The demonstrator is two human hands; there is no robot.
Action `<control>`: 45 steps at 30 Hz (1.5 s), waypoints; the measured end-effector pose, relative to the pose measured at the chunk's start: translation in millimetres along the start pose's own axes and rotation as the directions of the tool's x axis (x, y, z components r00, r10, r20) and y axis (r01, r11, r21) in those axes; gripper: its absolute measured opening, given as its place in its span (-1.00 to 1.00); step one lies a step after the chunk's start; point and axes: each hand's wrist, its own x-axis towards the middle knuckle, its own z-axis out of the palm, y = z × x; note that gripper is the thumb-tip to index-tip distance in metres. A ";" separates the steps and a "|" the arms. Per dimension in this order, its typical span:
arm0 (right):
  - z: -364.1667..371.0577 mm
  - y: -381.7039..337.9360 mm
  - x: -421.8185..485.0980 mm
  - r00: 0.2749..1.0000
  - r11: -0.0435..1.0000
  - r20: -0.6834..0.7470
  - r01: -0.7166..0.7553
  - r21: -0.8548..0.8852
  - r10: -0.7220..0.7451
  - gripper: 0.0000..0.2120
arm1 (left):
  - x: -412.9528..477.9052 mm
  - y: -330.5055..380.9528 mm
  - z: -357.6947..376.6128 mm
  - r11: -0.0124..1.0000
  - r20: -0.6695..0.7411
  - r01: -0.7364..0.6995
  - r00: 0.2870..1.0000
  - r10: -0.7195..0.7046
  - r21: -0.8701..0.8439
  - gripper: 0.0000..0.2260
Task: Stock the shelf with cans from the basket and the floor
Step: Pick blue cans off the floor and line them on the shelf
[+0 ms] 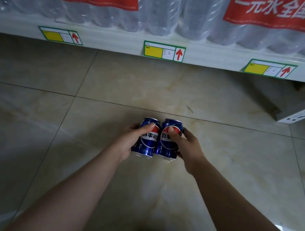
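Two blue cola cans with red, white and blue logos are held side by side over the tiled floor, in the middle of the head view. My left hand (127,140) grips the left can (147,142), thumb across its front. My right hand (187,148) grips the right can (167,146) in the same way. The two cans touch each other. The white shelf (117,42) runs across the top of the view, beyond the cans. No basket is in view.
Shrink-wrapped packs of water bottles (157,14) with red labels fill the lowest shelf board. Price tags (163,51) with red arrows line its front edge. A white perforated shelf foot (301,111) juts out at the right. Glossy beige floor tiles (36,123) surround the hands.
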 end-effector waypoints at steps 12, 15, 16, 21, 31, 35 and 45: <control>-24.8 -130.5 -47.4 0.920 0.923 0.085 0.379 0.063 -0.383 -0.47 | -78.0 115.7 45.2 0.920 0.127 -0.372 0.913 0.387 -0.124 -0.62; -29.2 -166.0 -67.8 0.893 0.894 0.065 0.439 0.089 -0.445 -0.56 | -103.2 153.4 59.6 0.889 0.128 -0.447 0.880 0.457 -0.103 -0.67; -31.2 -177.8 -75.6 0.885 0.884 0.060 0.455 0.102 -0.462 -0.59 | -112.2 166.2 64.5 0.878 0.124 -0.468 0.869 0.478 -0.101 -0.69; -41.9 -238.9 -115.2 0.816 0.809 0.042 0.563 0.168 -0.576 -0.58 | -159.8 223.1 92.7 0.801 0.148 -0.587 0.787 0.599 -0.120 -0.74; -64.8 -339.9 -194.9 0.669 0.652 -0.019 0.730 0.205 -0.743 -0.42 | -248.7 309.5 138.5 0.660 0.232 -0.741 0.625 0.745 -0.123 -0.68; -81.1 -377.5 -232.2 0.605 0.593 -0.003 0.782 0.194 -0.796 -0.52 | -280.0 343.8 157.6 0.590 0.297 -0.802 0.543 0.786 -0.097 -0.67; -129.1 -464.3 -313.8 0.420 0.416 -0.004 0.899 0.138 -0.907 -0.56 | -371.0 432.6 212.3 0.407 0.459 -0.913 0.374 0.806 0.030 -0.76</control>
